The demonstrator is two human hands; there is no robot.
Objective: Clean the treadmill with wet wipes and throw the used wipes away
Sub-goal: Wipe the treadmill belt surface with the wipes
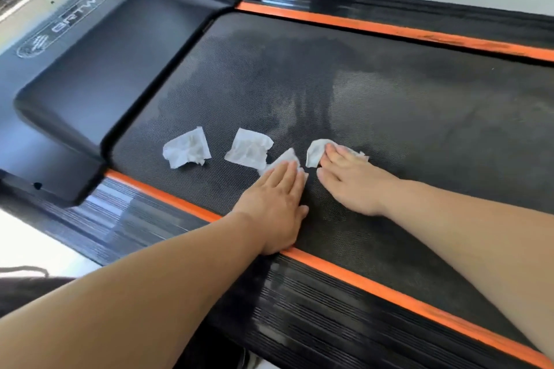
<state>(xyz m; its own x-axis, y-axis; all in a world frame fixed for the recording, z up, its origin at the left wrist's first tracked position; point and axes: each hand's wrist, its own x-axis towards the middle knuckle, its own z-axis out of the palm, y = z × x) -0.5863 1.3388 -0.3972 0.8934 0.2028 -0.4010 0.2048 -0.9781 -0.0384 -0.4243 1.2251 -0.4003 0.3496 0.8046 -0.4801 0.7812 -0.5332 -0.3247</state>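
Left hand (275,198) and right hand (349,183) (fingers straight, pressed together) each press a wipe flat onto the treadmill belt (404,117).

left hand (275,201): flat, palm down, fingers (288,172) straight | right hand (353,186): flat, fingers spread | arms extended

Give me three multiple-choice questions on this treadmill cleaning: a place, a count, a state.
1. Where are the two loose wipes? A) on the belt B) on the floor C) in a bin
2. How many wipes show? A) two B) four C) six
3. How are the left hand and right hand? A) flat on wipes B) empty fists C) raised

1 A: both lie on the black belt. 2 B: two loose wipes plus two pressed wipes. 3 A: straight fingers press one wipe each.
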